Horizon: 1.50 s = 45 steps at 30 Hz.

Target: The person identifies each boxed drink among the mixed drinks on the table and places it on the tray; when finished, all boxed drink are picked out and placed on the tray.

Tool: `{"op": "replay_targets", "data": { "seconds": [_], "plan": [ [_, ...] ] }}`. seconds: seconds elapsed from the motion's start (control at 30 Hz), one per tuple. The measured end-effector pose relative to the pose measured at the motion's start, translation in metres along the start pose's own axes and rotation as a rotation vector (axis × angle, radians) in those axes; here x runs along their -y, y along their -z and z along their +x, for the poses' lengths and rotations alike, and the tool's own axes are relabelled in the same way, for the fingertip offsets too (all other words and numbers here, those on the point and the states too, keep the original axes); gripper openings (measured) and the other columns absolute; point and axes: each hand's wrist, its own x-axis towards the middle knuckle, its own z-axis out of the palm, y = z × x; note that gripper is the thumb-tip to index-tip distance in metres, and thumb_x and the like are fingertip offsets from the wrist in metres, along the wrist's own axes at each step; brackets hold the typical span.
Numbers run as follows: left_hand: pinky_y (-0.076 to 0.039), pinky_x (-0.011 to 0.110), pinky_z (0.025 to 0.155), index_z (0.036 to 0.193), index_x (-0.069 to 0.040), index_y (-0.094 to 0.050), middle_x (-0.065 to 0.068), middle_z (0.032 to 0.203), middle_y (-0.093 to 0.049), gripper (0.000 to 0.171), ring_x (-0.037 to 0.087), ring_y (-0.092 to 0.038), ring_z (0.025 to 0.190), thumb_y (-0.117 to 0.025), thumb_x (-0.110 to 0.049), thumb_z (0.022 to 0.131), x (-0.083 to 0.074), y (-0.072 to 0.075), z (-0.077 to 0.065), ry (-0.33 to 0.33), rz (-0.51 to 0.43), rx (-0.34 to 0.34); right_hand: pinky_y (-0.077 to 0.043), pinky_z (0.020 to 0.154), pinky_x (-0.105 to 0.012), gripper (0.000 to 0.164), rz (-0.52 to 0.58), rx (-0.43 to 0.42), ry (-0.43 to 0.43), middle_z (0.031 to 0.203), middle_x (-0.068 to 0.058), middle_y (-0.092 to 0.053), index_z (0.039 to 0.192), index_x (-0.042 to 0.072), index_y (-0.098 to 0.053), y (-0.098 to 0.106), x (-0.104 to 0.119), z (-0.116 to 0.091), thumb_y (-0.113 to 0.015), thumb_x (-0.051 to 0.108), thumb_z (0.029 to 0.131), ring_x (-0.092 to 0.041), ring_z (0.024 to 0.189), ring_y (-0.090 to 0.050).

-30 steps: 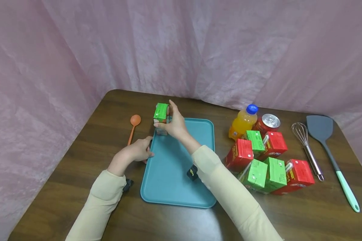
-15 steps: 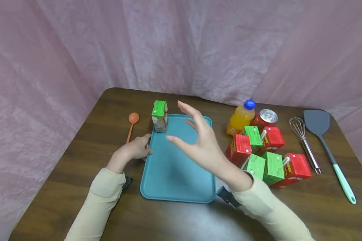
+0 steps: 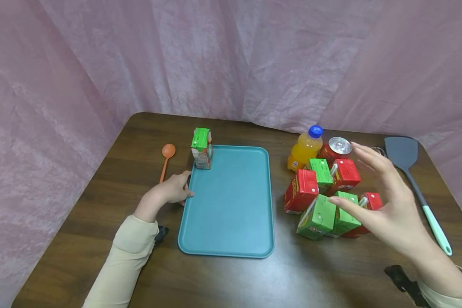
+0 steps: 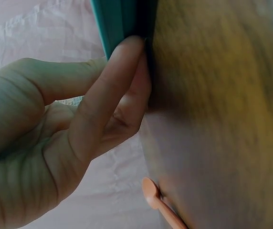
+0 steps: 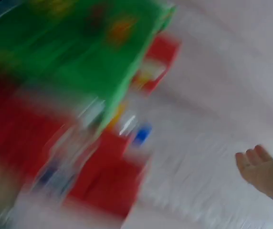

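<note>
My left hand (image 3: 165, 192) pinches the left rim of a blue-green tray (image 3: 231, 205); in the left wrist view thumb and fingers meet at the tray's edge (image 4: 115, 24). A green-topped juice box (image 3: 202, 149) stands upright at the tray's far left corner. My right hand (image 3: 396, 209) is held with fingers spread apart and nothing between them, over the right side of a cluster of juice boxes. Among these are green boxes (image 3: 318, 216) and red boxes (image 3: 301, 190), several with white straws. The right wrist view is blurred, with a large green box (image 5: 74, 52) close up.
Behind the cluster stand an orange drink bottle (image 3: 306, 149) with a blue cap and a red can (image 3: 335, 149). A spatula (image 3: 417, 188) lies at the far right, beside a mostly hidden whisk. An orange spoon (image 3: 167, 154) lies left of the tray. A pink curtain surrounds the table.
My right hand has let go of the green-topped juice box at the tray's corner and moved right, across to the cluster of boxes. The left hand has stayed on the tray's rim.
</note>
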Motion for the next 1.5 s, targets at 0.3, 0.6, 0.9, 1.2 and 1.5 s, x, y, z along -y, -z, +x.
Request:
{"op": "replay_targets", "data": {
  "seconds": [0.3,0.6,0.9,1.2,1.5],
  "plan": [
    [-0.043,0.025,0.058,0.136,0.003,-0.012,0.010,0.072,-0.049,0.069,0.015,-0.058,0.054,-0.055,-0.012,0.085,-0.002,0.000,0.000,-0.001,0.009,0.010,-0.019,0.095,-0.007,0.103,-0.143,0.271,-0.206,0.138,-0.013,-0.027,0.133,0.000,-0.029,0.058,-0.085,-0.065,-0.079,-0.011,0.044,-0.011,0.128,-0.022],
    [-0.043,0.026,0.057,0.136,0.002,-0.013,0.010,0.073,-0.050,0.067,0.016,-0.057,0.055,-0.056,-0.012,0.085,-0.002,-0.002,-0.001,-0.011,0.002,0.011,-0.036,0.079,-0.007,0.088,-0.069,0.407,-0.373,0.128,0.001,-0.038,0.137,0.007,-0.020,0.069,-0.116,-0.105,-0.068,-0.011,0.066,0.002,0.106,-0.043],
    [-0.042,0.026,0.059,0.136,0.002,-0.013,0.010,0.073,-0.050,0.067,0.015,-0.057,0.056,-0.055,-0.013,0.085,-0.003,-0.002,-0.003,-0.002,0.012,0.009,-0.047,0.069,-0.018,0.084,0.119,0.385,-0.364,0.112,-0.004,-0.045,0.132,-0.001,-0.022,0.066,-0.127,-0.105,-0.065,-0.019,0.063,-0.005,0.094,-0.053],
    [-0.043,0.026,0.060,0.136,0.002,-0.010,0.010,0.074,-0.050,0.070,0.016,-0.058,0.057,-0.055,-0.014,0.085,-0.008,0.001,-0.001,0.005,0.020,0.018,-0.048,0.065,-0.019,0.085,0.091,0.264,-0.361,0.109,-0.001,-0.051,0.125,-0.006,-0.032,0.065,-0.124,-0.107,-0.071,-0.022,0.051,-0.005,0.087,-0.058],
    [-0.043,0.027,0.064,0.137,0.001,-0.009,0.011,0.076,-0.049,0.070,0.016,-0.058,0.057,-0.054,-0.015,0.086,-0.007,0.001,-0.001,0.028,0.030,0.023,-0.047,0.059,-0.015,0.086,-0.151,0.302,-0.304,0.107,0.006,-0.050,0.124,-0.002,-0.039,0.090,-0.098,-0.077,-0.074,-0.019,0.047,0.005,0.084,-0.055]
  ]
}}
